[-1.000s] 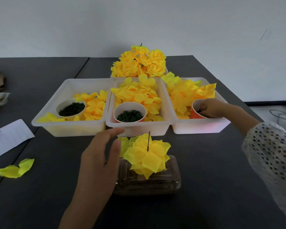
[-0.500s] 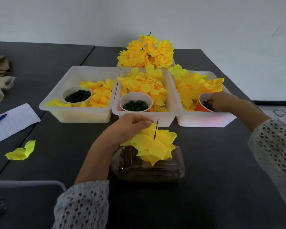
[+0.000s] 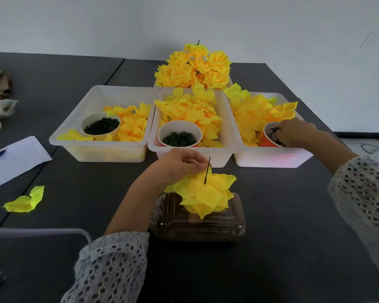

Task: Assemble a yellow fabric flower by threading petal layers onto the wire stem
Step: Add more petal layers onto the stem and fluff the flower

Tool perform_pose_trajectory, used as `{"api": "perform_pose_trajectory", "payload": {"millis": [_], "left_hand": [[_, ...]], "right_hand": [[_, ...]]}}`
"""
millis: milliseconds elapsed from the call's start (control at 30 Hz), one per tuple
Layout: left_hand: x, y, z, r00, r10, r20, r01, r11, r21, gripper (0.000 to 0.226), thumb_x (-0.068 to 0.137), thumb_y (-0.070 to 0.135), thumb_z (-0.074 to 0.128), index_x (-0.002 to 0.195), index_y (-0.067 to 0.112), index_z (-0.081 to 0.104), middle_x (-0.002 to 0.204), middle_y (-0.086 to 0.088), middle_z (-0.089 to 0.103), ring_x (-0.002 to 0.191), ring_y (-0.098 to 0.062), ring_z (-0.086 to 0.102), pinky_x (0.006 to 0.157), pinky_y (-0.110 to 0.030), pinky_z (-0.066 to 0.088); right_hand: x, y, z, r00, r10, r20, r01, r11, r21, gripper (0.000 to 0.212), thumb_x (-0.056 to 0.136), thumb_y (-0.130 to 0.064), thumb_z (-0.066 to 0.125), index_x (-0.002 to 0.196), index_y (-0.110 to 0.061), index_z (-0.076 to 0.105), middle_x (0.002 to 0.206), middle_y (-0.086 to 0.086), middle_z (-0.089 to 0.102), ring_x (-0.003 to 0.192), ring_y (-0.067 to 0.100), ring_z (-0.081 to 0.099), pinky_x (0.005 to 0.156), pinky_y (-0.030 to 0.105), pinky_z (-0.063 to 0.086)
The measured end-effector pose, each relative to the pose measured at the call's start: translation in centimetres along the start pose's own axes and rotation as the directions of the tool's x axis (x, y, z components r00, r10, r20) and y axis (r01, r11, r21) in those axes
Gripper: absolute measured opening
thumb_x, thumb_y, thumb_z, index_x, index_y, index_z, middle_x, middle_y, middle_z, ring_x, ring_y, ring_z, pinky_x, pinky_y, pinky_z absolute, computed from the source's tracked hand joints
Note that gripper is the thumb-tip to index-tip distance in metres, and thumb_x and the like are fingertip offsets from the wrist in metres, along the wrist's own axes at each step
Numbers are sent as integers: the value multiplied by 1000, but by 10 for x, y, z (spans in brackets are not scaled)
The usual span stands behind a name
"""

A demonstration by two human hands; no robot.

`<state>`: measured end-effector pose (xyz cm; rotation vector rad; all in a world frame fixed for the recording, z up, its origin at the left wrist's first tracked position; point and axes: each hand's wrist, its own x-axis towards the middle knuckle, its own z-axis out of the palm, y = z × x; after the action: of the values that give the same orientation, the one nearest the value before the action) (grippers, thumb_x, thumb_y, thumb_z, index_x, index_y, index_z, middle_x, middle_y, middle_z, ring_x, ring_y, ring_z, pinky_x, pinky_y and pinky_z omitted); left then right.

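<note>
A half-built yellow fabric flower point(image 3: 208, 193) sits on a thin dark wire stem point(image 3: 207, 170) that rises from a clear plastic box point(image 3: 197, 224) at the table's front. My left hand point(image 3: 179, 169) rests on the flower's left petals, fingers curled beside the stem. My right hand point(image 3: 295, 132) reaches into an orange cup point(image 3: 266, 138) of dark parts in the right bin point(image 3: 271, 156); its fingertips are hidden in the cup. Loose yellow petals fill the middle bin point(image 3: 190, 154) and the left bin point(image 3: 99, 149).
Two white cups of small dark green pieces stand in the left bin point(image 3: 100, 126) and middle bin point(image 3: 179, 136). Finished yellow roses point(image 3: 195, 66) pile up behind. A loose petal point(image 3: 24, 201) and a sheet of paper with a pen point(image 3: 11, 158) lie at left.
My left hand moved from beside the plastic box up onto the flower's petals near the stem. My right hand stayed at the orange cup. The view tilted down.
</note>
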<state>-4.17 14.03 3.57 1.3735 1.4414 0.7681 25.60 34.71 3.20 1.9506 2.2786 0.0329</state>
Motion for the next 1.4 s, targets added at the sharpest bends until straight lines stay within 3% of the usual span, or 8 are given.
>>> {"api": "perform_pose_trajectory", "payload": {"millis": [233,400,600,733,900,1033,1300,1400], "left_hand": [[-1,4,4,1000,1,-25,0,999,47,20,91,16,65,81,30,75,76,9,65,58,3,49,57,-11,39],[-2,6,4,999,17,-40,-16,1000,21,23,90,13,66,79,31,73,87,5,73,80,-5,58,74,-20,46],[-2,6,7,997,15,-74,-11,999,46,28,91,14,64,72,33,73,71,6,66,66,-7,50,62,-18,39],[-2,9,8,999,21,-45,-18,996,86,31,96,11,55,83,32,74,88,0,71,70,-10,47,61,-15,38],[-3,10,7,997,-14,-75,23,994,109,41,94,8,47,77,35,74,82,22,67,62,-1,48,56,-13,37],[-3,11,7,996,-2,-94,14,992,125,38,93,8,48,78,35,72,90,13,66,71,-7,48,59,-14,38],[-3,10,8,998,15,-60,-11,998,61,30,94,6,54,77,28,67,60,27,60,63,5,53,56,-5,38],[-5,10,7,998,43,-36,-42,999,29,26,93,3,57,81,23,68,69,24,67,65,16,57,62,-2,41]], "right_hand": [[-4,1,-2,1000,16,-14,-16,1000,-7,28,99,-29,40,86,-10,56,85,7,57,82,26,55,73,37,39],[-7,1,-2,998,35,-52,-35,999,1,35,100,-34,37,88,-8,57,85,7,57,78,26,53,72,36,36],[-9,2,-4,995,49,-89,-47,998,29,30,96,-31,41,76,-10,50,77,7,52,64,21,46,68,34,36],[-9,5,-4,989,64,-136,-57,997,50,30,93,-27,46,68,-10,48,74,8,52,59,20,45,64,32,36],[-13,7,-4,983,81,-165,-71,995,65,27,93,-27,47,73,-8,52,75,8,50,64,25,48,65,32,38],[-17,8,-1,979,100,-176,-93,994,49,25,94,-20,44,80,-4,56,77,11,52,65,26,50,66,32,39],[-23,8,0,973,90,-213,-76,994,76,26,94,-19,43,82,-4,61,75,11,52,68,29,51,64,30,38],[-25,6,-2,968,94,-231,-69,991,114,26,93,-19,44,80,-4,61,81,15,57,71,32,53,65,31,38]]}}
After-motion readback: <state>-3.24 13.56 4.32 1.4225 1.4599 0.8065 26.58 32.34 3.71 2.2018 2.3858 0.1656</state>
